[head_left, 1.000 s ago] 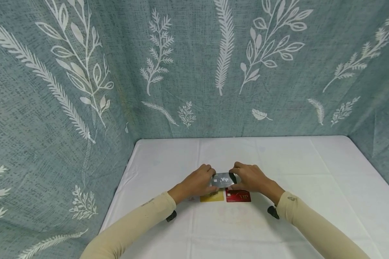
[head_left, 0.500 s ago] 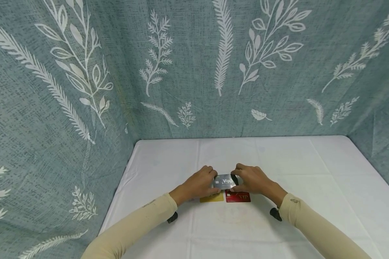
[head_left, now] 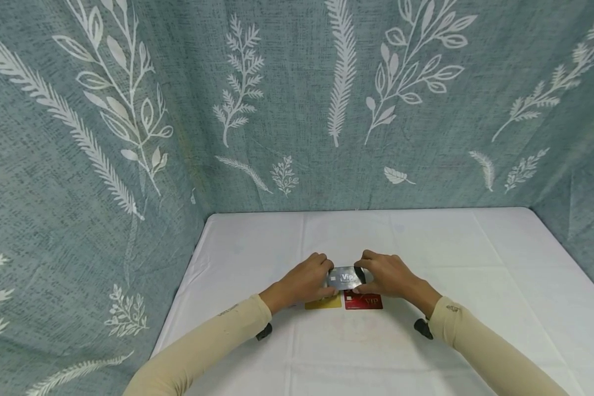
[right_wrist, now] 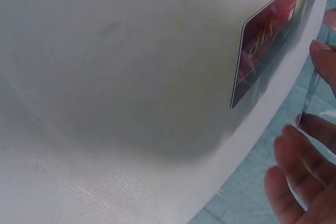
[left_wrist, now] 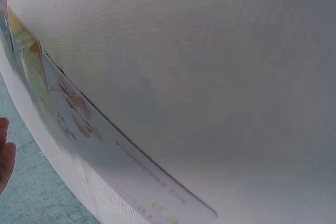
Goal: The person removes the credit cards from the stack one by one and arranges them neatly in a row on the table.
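Note:
A silver-grey card (head_left: 344,278) printed "Vip" is held between both hands in the head view. My left hand (head_left: 304,282) pinches its left end, and my right hand (head_left: 390,274) pinches its right end, thumbs on the near side. Just below it on the white cloth lie a yellow card (head_left: 324,303) and a red VIP card (head_left: 364,301), side by side. A white card (left_wrist: 126,161) lies beside the yellow one in the left wrist view; the left arm mostly hides it in the head view. The right wrist view shows the held card nearly edge-on.
A white cloth covers the table (head_left: 356,357). A blue-green curtain (head_left: 297,110) with white leaf prints hangs behind it and along the left side. Small black objects (head_left: 423,328) sit beneath both wrists.
Both hands and the silver-grey card have shifted slightly to the right. The grip on the card looks the same, and the cards on the cloth have stayed in place.

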Action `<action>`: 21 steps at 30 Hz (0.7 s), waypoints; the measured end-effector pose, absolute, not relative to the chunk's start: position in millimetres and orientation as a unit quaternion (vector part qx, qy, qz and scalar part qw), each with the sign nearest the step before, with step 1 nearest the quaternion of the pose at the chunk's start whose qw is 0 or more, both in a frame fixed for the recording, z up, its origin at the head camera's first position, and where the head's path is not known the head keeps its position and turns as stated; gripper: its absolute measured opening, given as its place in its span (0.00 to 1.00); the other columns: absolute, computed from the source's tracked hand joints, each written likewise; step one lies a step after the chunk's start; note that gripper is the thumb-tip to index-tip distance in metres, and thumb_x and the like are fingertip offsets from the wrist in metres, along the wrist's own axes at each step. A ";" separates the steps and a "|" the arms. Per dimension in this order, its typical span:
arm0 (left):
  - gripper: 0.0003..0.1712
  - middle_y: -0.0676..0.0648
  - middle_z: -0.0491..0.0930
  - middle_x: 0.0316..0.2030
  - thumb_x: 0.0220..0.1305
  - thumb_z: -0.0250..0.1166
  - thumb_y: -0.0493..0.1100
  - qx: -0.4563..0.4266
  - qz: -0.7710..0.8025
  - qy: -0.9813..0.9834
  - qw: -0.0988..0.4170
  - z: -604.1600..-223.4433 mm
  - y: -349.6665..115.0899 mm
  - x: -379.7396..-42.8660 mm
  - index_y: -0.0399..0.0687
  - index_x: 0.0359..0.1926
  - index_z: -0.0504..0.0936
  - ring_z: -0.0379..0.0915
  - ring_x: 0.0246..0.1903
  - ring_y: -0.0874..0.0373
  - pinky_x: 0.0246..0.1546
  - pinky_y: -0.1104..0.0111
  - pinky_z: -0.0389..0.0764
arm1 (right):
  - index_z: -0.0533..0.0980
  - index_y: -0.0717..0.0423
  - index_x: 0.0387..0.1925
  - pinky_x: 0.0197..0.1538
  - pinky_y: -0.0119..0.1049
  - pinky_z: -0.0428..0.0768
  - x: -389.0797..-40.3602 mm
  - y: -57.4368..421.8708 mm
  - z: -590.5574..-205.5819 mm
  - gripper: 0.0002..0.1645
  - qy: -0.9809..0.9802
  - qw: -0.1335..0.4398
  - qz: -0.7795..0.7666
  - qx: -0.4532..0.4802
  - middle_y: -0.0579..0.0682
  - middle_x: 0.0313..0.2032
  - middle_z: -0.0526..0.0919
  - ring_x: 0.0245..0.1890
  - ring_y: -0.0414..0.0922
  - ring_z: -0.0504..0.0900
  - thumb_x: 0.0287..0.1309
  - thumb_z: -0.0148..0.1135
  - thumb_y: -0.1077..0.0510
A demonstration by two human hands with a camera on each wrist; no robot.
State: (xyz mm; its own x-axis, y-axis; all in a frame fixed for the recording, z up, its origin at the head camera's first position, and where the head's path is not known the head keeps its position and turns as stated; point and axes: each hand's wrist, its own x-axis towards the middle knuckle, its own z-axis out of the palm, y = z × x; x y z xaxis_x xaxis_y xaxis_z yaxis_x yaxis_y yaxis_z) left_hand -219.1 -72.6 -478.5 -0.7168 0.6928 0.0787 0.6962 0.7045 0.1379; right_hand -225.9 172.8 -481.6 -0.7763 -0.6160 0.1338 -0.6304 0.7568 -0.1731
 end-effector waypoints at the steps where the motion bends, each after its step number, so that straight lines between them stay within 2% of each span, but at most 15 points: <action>1: 0.31 0.47 0.79 0.45 0.63 0.69 0.60 -0.377 -0.078 -0.923 0.011 -478.3 -72.4 -219.0 0.39 0.54 0.80 0.70 0.41 0.59 0.44 0.71 0.78 | 0.84 0.55 0.50 0.29 0.29 0.75 -225.7 173.2 -481.5 0.36 -0.936 0.036 0.105 0.333 0.47 0.42 0.83 0.28 0.34 0.75 0.45 0.78 0.36; 10: 0.30 0.47 0.79 0.45 0.62 0.69 0.59 -0.385 -0.093 -0.918 0.008 -478.0 -69.6 -218.4 0.39 0.53 0.80 0.70 0.41 0.59 0.43 0.72 0.78 | 0.84 0.55 0.50 0.26 0.27 0.70 -222.6 177.4 -482.7 0.35 -0.936 0.032 0.112 0.333 0.47 0.41 0.82 0.26 0.33 0.71 0.45 0.78 0.36; 21: 0.29 0.47 0.80 0.43 0.62 0.70 0.58 -0.408 -0.086 -0.908 0.029 -480.4 -64.3 -218.2 0.39 0.52 0.80 0.71 0.41 0.59 0.42 0.72 0.78 | 0.84 0.55 0.50 0.25 0.26 0.68 -220.2 185.5 -484.7 0.35 -0.934 0.040 0.118 0.334 0.47 0.40 0.82 0.25 0.33 0.70 0.45 0.78 0.37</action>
